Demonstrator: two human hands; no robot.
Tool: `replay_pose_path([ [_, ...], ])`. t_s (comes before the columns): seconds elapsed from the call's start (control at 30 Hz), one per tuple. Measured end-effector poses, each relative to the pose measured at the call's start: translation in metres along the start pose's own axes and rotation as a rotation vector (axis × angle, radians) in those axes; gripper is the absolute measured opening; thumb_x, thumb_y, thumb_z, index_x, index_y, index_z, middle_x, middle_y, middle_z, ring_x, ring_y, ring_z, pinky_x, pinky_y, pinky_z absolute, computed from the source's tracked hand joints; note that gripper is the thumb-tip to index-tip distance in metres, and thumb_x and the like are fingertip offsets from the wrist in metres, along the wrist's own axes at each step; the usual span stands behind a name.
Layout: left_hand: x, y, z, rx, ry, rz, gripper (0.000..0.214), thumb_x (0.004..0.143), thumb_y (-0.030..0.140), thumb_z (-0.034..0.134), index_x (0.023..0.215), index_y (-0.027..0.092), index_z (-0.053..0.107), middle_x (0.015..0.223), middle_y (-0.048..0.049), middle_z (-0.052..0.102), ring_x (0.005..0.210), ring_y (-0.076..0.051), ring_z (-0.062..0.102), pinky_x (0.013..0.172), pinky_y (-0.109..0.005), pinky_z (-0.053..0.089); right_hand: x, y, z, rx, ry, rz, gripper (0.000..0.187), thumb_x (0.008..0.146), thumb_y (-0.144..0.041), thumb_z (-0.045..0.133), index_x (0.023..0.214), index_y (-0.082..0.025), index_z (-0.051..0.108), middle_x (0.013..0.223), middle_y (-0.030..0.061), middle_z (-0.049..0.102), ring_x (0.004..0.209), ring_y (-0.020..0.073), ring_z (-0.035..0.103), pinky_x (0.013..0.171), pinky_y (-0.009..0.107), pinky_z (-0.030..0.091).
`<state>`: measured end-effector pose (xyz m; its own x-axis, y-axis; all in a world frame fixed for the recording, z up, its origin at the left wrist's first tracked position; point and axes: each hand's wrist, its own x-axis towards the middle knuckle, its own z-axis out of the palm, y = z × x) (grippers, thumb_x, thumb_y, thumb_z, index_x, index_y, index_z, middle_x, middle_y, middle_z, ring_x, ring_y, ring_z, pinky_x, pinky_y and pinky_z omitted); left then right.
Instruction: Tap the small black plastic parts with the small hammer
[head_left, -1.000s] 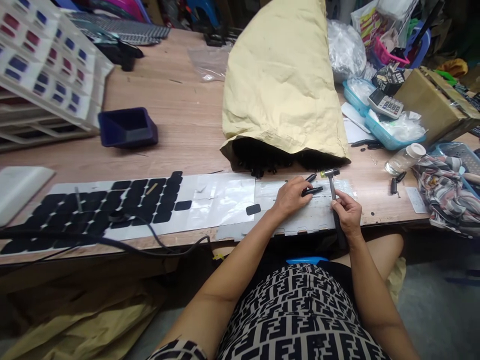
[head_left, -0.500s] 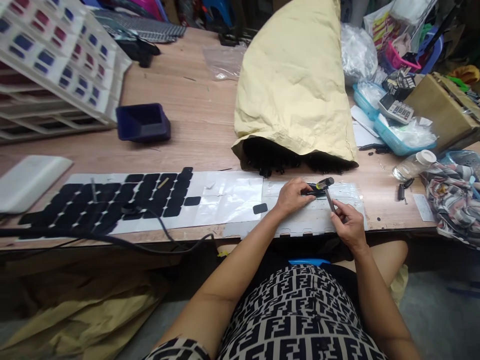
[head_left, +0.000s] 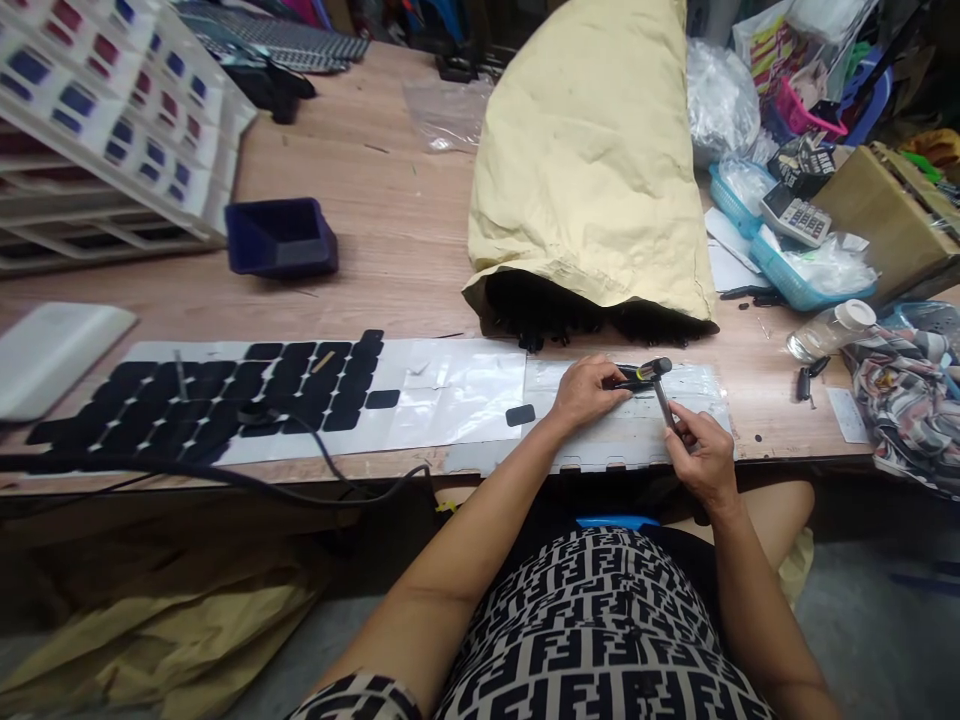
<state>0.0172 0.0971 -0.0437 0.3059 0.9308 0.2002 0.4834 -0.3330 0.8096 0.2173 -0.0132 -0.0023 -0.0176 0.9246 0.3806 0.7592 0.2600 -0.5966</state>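
My right hand is closed round the handle of a small hammer. The hammer's head rests on a slim black part lying on a clear plastic sheet at the table's front edge. My left hand pinches that black part and holds it down on the sheet. A single black pad lies just left of my left hand.
A long white sheet covered with several black pads runs to the left, with a black cable across it. Behind my hands lies a large tan paper sack with black parts spilling out. Blue baskets, a calculator and a bottle crowd the right.
The hammer head has come down from above the table onto the black part. My right hand has slid nearer the hammer's head. My left hand stays on the part.
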Motion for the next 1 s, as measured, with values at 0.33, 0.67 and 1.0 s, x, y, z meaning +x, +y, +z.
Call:
replay_pose_path([
  [0.33,0.001,-0.001,-0.001,0.035,-0.009,0.001,0.009,0.076,0.026,0.079,0.082,0.021,0.073,0.082,-0.0011,0.066,0.084,-0.020,0.060,0.076,-0.032,0.046,0.002,0.025,0.004,0.274,0.101,0.244,0.039,0.084,-0.030,0.067,0.121,-0.020,0.075,0.071,-0.0016,0.058,0.061,0.0131,0.052,0.060,0.029,0.046],
  [0.67,-0.079,0.073,-0.016,-0.477,-0.707,0.079,0.027,0.093,0.045,0.062,0.098,0.019,0.069,0.080,-0.0009,0.066,0.067,-0.012,0.054,0.061,-0.024,0.040,0.005,0.037,0.001,0.562,0.189,0.421,0.039,0.077,-0.031,0.071,0.113,-0.017,0.076,0.062,-0.0031,0.064,0.058,0.0137,0.057,0.061,0.029,0.046],
  [1.0,-0.118,0.014,0.065,-0.041,-0.834,-0.431,0.045,0.093,0.057,0.051,0.120,0.025,0.067,0.112,-0.0064,0.073,0.102,-0.026,0.068,0.082,-0.033,0.050,0.003,0.039,0.005,0.563,0.180,0.398,0.038,0.078,-0.031,0.071,0.114,-0.019,0.076,0.063,-0.0036,0.063,0.059,0.0138,0.058,0.063,0.030,0.048],
])
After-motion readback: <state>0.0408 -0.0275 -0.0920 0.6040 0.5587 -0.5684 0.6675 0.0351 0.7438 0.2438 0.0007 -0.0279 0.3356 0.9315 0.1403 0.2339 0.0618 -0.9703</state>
